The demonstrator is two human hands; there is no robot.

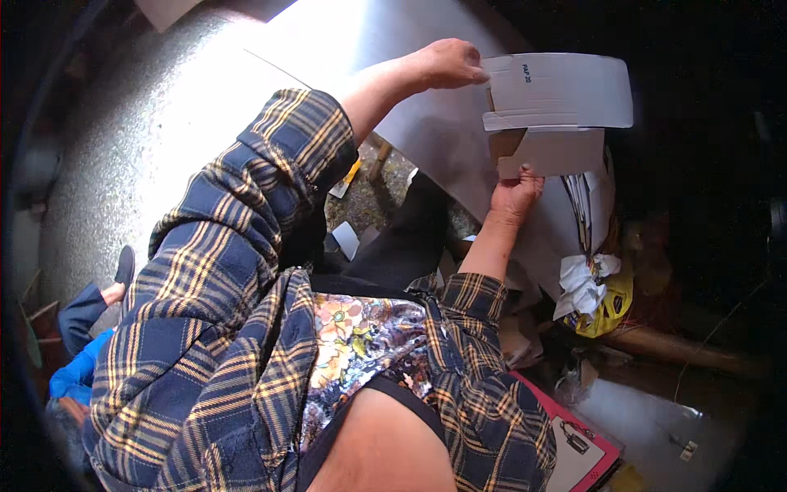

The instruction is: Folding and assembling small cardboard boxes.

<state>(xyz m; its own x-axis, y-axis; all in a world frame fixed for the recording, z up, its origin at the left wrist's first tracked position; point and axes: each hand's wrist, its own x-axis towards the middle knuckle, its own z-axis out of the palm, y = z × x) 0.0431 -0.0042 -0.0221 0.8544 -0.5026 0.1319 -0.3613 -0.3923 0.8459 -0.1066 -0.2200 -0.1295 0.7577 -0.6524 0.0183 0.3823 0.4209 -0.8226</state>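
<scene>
A: Where is the box?
B: A partly folded white cardboard box (566,90), its brown inside showing at the left, is held up between two hands above a tabletop (443,139), the wide panel uppermost and a narrower one below.

A: And the hands?
B: The left hand (451,64) pinches the box's upper left edge, thumb and fingertips together. The right hand (519,193) grips the lower panel from beneath, thumb up on the near face; its other fingers are largely hidden, so their exact spread cannot be told.

A: What lies on the surface?
B: The tabletop is pale and smooth, glaring white toward the far side. Flat cardboard pieces (580,209) stand on edge just right of the right hand, with crumpled white paper (578,287) and a yellow bag (616,305) nearer the wearer.

A: And the room?
B: Sunlight washes a speckled floor (106,180) at left, where another person in a blue top (78,369) is partly visible. A pink printed box (602,451) sits at lower right; deep shadow fills the right side.
</scene>
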